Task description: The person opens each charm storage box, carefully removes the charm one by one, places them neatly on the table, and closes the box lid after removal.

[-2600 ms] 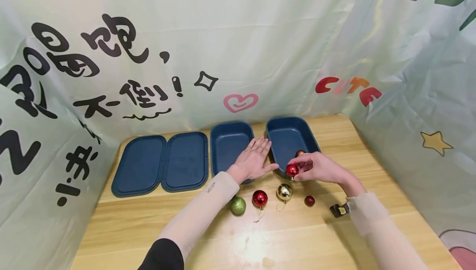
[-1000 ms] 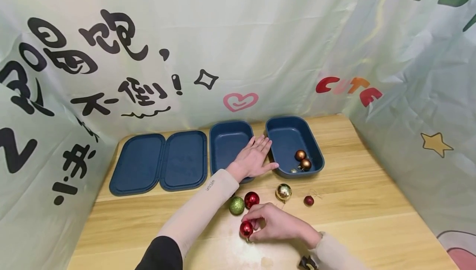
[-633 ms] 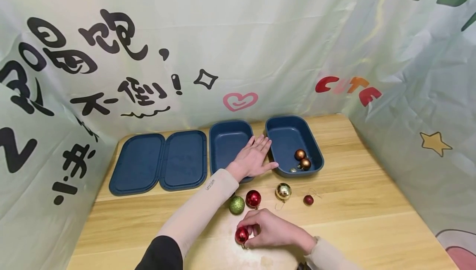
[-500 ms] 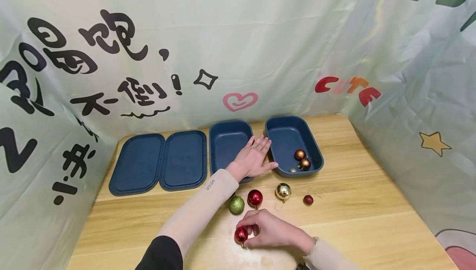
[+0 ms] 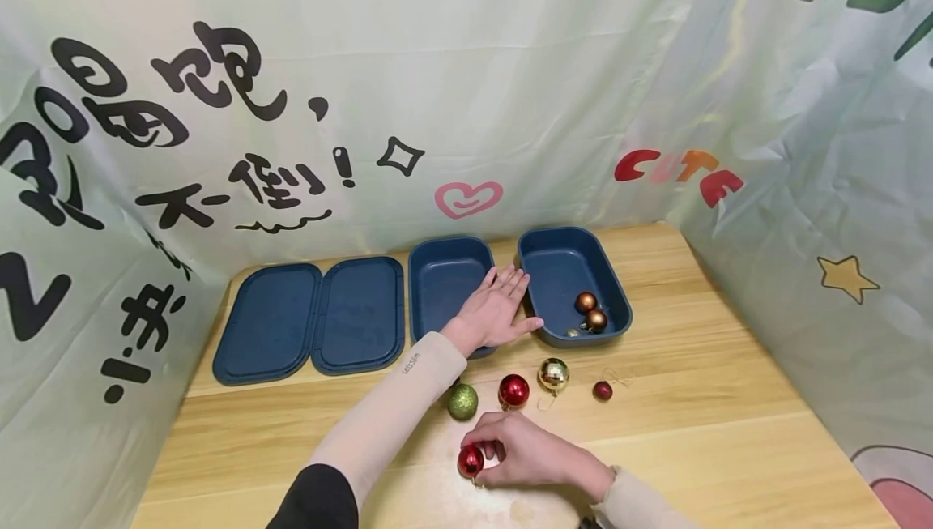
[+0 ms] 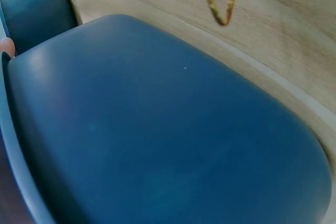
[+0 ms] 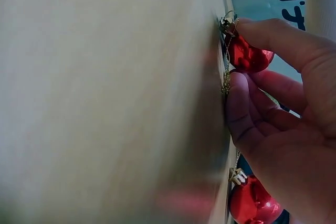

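Observation:
My right hand (image 5: 521,452) pinches a red Christmas bauble (image 5: 470,460) between thumb and fingers, low over the front of the table. In the right wrist view the held bauble (image 7: 248,53) shows its gold cap and cord. My left hand (image 5: 492,314) lies with straight fingers across the right rim of the left blue box (image 5: 430,249), fingertips near the right blue box (image 5: 523,245). A second red bauble (image 5: 513,390) rests just beyond the right hand. Beside it are a green glitter bauble (image 5: 462,402) and a gold mirrored bauble (image 5: 554,375).
A small dark red bauble (image 5: 602,390) lies farther right on the wooden table (image 5: 700,399). Two bronze baubles (image 5: 595,320) and a tiny pale one (image 5: 573,333) sit in the right box. Two blue lids (image 5: 360,314) lie flat at the left. Printed cloth (image 5: 466,91) hangs behind.
My right hand carried the red bauble from the right box's front left and toward me, then stayed almost still. The other red bauble lately rolled slightly right. My left hand stayed put.

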Motion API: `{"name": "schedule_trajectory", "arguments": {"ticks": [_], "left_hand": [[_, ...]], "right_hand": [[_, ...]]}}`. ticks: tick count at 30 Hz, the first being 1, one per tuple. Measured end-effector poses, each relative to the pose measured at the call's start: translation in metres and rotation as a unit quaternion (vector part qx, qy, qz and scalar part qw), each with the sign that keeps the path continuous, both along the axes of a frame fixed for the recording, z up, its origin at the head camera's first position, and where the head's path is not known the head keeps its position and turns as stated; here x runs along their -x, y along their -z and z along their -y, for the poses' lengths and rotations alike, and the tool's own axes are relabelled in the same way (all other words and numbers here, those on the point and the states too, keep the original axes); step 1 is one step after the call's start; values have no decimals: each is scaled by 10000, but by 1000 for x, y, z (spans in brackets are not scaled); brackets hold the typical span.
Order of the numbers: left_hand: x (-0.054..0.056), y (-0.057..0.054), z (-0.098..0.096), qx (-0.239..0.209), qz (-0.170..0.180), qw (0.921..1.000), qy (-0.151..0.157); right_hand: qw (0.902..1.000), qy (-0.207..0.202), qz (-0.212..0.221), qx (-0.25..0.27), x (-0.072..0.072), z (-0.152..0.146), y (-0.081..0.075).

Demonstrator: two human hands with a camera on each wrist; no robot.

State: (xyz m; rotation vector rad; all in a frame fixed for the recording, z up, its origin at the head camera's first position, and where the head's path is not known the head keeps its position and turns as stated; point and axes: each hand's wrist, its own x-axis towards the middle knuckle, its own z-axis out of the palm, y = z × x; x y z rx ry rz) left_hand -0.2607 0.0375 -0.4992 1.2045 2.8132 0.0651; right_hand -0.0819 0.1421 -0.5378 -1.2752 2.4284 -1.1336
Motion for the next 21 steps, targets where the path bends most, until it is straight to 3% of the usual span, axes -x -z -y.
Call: {"name": "schedule_trajectory", "arguments": {"ticks": [21], "left_hand": [[-1,-1,1,-53,138,9999,-9]], "right_hand": [[9994,-4,306,-133,1,0,-2]]}}
